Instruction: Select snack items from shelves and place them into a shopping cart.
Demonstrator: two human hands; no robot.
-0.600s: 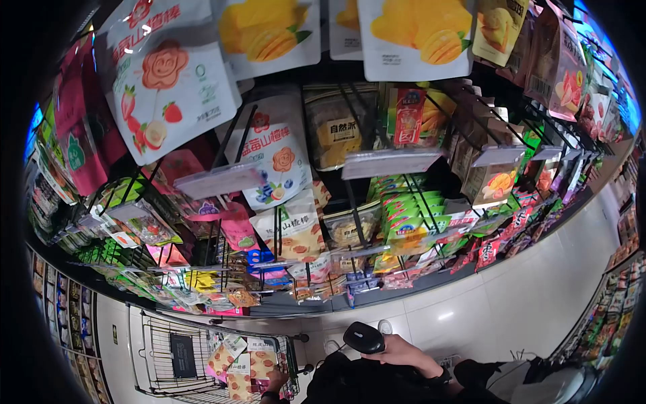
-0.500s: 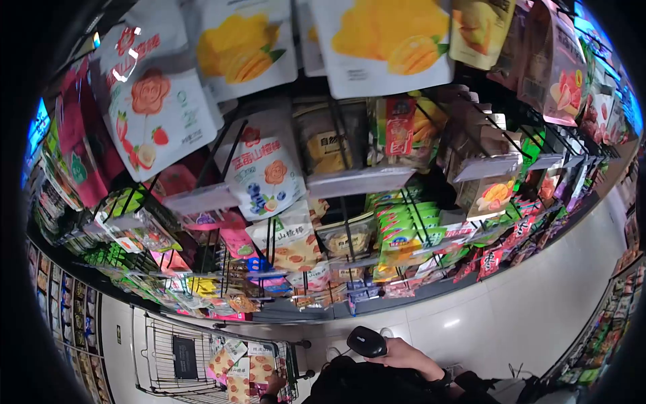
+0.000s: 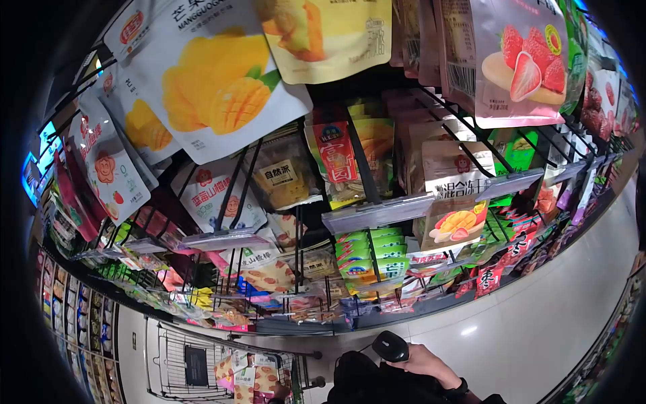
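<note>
Right hand: the right hand (image 3: 425, 360) was low in the view, off to the right of the cart (image 3: 168, 350), fingers clamped round a handheld scanner (image 3: 389, 345).
Scanner: black, its head tipped toward the cart, just right of the cart's near end.
Left hand: the left hand (image 3: 278, 390) barely showed at the bottom edge, at the cart's right end, against the snack packs (image 3: 245, 374); I could not tell whether its fingers were apart or together.
Snack packs: orange and white, piled inside the cart at that same end.
Rack: the rack (image 3: 377, 212) towered above the cart, crammed with hanging bags.
Top of the rack: a mango pouch (image 3: 215, 87) hung high over the cart, and a strawberry pouch (image 3: 521, 60) hung far up to its right.
Floor: pale glossy floor (image 3: 538, 316) ran off to the right of the cart.
</note>
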